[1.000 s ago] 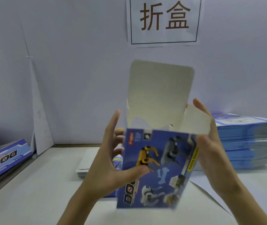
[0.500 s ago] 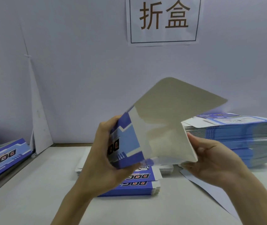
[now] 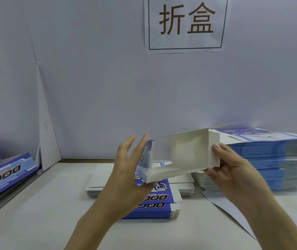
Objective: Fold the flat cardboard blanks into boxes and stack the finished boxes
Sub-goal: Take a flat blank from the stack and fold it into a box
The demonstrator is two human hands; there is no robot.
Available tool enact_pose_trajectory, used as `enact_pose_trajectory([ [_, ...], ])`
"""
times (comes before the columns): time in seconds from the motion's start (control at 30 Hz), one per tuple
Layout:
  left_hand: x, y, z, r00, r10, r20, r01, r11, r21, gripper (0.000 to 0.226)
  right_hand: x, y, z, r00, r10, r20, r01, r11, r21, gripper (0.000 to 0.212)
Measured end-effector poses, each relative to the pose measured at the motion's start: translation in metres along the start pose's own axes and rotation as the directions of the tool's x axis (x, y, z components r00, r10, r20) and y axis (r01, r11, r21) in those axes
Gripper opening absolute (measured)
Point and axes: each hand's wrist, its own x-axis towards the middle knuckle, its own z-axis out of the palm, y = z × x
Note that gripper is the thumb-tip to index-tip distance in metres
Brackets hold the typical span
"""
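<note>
A half-folded box [image 3: 185, 156] is hanging in the air above the table [image 3: 45, 213], its white inside showing. The right hand [image 3: 234, 175] is pinching its right flap. The left hand [image 3: 124, 177] is pressing its left end with straight fingers. Flat blanks [image 3: 155, 208] are lying beneath, and a taller stack [image 3: 279, 159] is sitting at the far right.

Bright, even, cool light — soft shadows on the table [image 3: 35, 222]; moving box [image 3: 185, 156] blurred, edges slightly bowed.

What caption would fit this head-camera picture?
Left hand and right hand fold a box above flat blanks.
</note>
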Motion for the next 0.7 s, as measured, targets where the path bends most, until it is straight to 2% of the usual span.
enact_pose_trajectory([
  [0.1, 0.0, 0.005, -0.003, 0.975, -0.167, 0.149, 0.204, 0.936, -0.285, 0.091, 0.0, -0.002, -0.002, 0.995, -0.102, 0.0, 0.102, 0.994, -0.05, 0.02],
  [0.17, 0.001, 0.009, -0.002, 0.967, -0.21, 0.146, 0.251, 0.893, -0.374, 0.086, 0.0, 0.0, -0.002, 0.995, -0.101, 0.001, 0.1, 0.993, -0.065, 0.021],
  [0.33, 0.007, 0.007, -0.003, 0.928, -0.35, -0.127, 0.293, 0.896, -0.335, 0.041, -0.001, 0.004, 0.002, 0.999, -0.042, -0.008, 0.041, 0.994, -0.099, 0.032],
  [0.43, 0.011, 0.002, -0.008, 0.895, -0.392, -0.214, 0.292, 0.876, -0.385, 0.041, 0.0, 0.007, 0.0, 0.998, -0.067, -0.013, 0.064, 0.983, -0.173, 0.032],
  [0.57, 0.012, -0.002, -0.008, 0.868, -0.432, -0.245, 0.282, 0.835, -0.472, 0.038, 0.002, 0.009, -0.001, 1.0, -0.019, -0.015, 0.016, 0.987, -0.158, 0.032],
  [0.63, 0.011, -0.001, -0.009, 0.88, -0.418, -0.226, 0.265, 0.826, -0.497, 0.033, 0.004, 0.009, 0.0, 0.999, 0.021, -0.031, -0.024, 0.994, -0.107, 0.032],
  [0.7, 0.008, 0.003, -0.01, 0.918, -0.359, -0.171, 0.223, 0.82, -0.527, 0.034, 0.004, 0.008, 0.001, 0.997, 0.042, -0.07, -0.042, 0.999, -0.013, 0.022],
])
